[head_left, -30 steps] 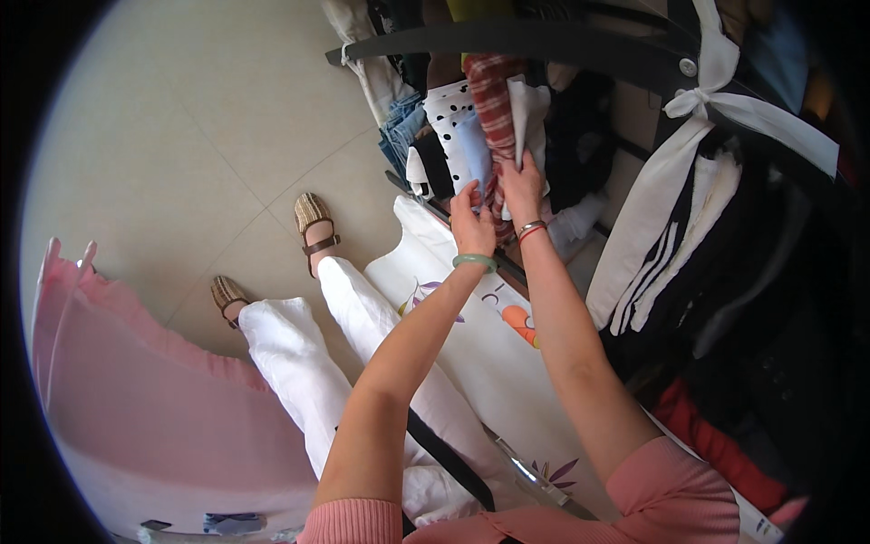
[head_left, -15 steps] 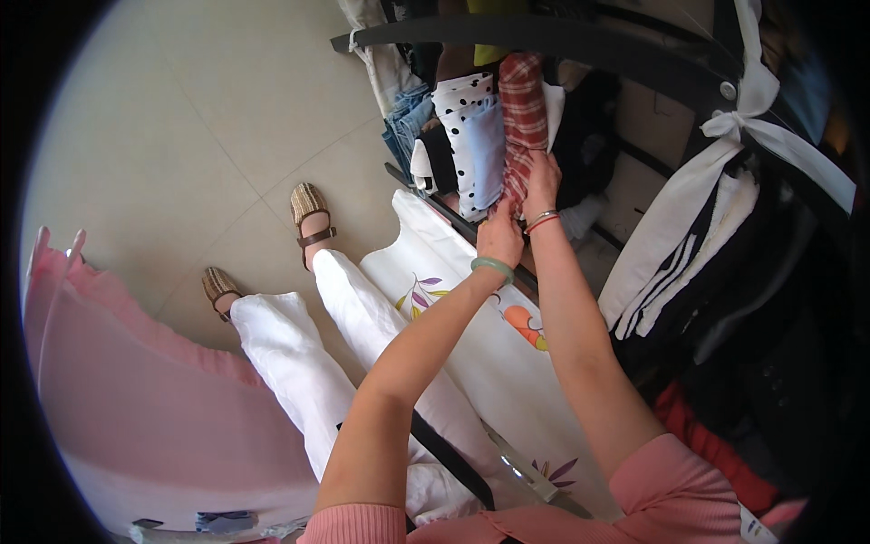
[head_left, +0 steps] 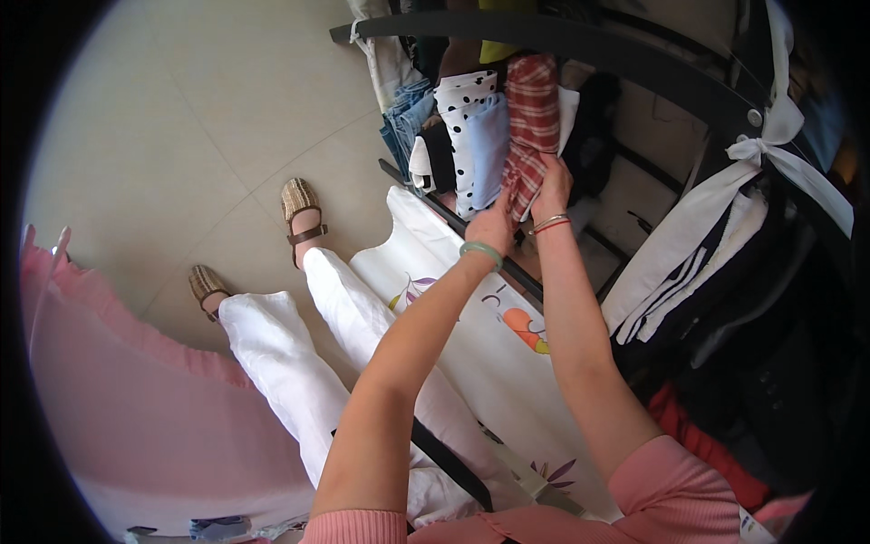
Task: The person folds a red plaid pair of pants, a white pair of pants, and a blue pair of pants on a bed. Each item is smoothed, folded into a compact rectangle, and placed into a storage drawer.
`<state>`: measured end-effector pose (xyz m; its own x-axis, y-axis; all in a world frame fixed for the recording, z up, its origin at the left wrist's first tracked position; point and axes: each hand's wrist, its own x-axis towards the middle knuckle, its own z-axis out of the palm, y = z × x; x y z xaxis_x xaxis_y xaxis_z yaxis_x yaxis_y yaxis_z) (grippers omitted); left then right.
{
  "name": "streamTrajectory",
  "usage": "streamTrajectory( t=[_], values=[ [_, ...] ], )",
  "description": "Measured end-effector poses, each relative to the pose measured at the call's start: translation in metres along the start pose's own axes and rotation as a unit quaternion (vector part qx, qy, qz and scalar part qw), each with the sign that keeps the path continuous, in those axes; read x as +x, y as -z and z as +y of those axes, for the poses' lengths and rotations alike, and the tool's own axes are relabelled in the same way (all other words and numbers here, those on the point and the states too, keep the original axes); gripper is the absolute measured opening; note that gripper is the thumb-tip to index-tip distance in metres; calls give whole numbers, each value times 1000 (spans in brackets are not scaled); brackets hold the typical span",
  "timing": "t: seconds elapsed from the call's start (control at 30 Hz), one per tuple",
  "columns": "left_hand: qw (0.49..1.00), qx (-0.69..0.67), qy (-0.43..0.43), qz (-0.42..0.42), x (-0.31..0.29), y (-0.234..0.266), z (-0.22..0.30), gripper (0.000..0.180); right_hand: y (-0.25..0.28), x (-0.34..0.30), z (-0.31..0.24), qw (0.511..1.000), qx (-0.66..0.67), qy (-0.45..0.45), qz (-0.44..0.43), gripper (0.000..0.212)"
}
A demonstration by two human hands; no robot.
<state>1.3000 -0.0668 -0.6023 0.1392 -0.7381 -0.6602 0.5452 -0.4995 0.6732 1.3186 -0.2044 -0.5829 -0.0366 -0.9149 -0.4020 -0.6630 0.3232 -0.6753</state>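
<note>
A red plaid cloth garment (head_left: 532, 109), rolled or folded into a long bundle, lies on the rack among other folded clothes. At its near end my left hand (head_left: 493, 223) grips the left side, fingers partly hidden in the fabric. My right hand (head_left: 554, 186) holds the same end from the right, its thumb along the cloth. Left of the bundle sit a light blue folded cloth (head_left: 488, 150) and a white one with black dots (head_left: 460, 163). A bit of white fabric (head_left: 568, 118) shows on its right.
Folded jeans (head_left: 405, 122) and a black-and-white cloth (head_left: 433, 159) sit farther left. The rack's curved black bar (head_left: 616, 45) arches over the clothes. White and black garments (head_left: 680, 245) hang at right, beside a tied white ribbon (head_left: 766, 145). A white printed cloth (head_left: 471, 317) hangs below; pink fabric (head_left: 163, 408) stands left.
Both hands still grip the plaid garment. The left hand has shifted slightly left, and more of the plaid cloth shows between the hands. The whole view has moved a little.
</note>
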Motion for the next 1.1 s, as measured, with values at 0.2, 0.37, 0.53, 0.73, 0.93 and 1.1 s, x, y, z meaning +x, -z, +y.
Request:
streamTrajectory(
  t=[0.2, 0.37, 0.53, 0.73, 0.93, 1.1],
  values=[
    [997, -13, -32, -65, -13, -13, 27, 79, -4, -8, -7, 998, -43, 35, 5, 21],
    [978, -97, -129, 133, 5, -33, 10, 56, -7, -16, -11, 997, -48, 52, -5, 23],
    [927, -365, 42, -71, 36, -24, -7, 39, 1, -10, -3, 989, -125, 82, 0, 21],
    [872, -478, -105, 11, 48, -53, -13, 49, -26, -38, 0, 810, -547, 205, 44, 51],
    [930, -349, -116, -6, 43, -47, -1, 37, 16, 9, 5, 927, -324, 162, 101, 38],
    [938, -335, -29, 88, 57, -37, 14, 36, 1, -1, 6, 983, -61, 103, 139, 29]
  ],
)
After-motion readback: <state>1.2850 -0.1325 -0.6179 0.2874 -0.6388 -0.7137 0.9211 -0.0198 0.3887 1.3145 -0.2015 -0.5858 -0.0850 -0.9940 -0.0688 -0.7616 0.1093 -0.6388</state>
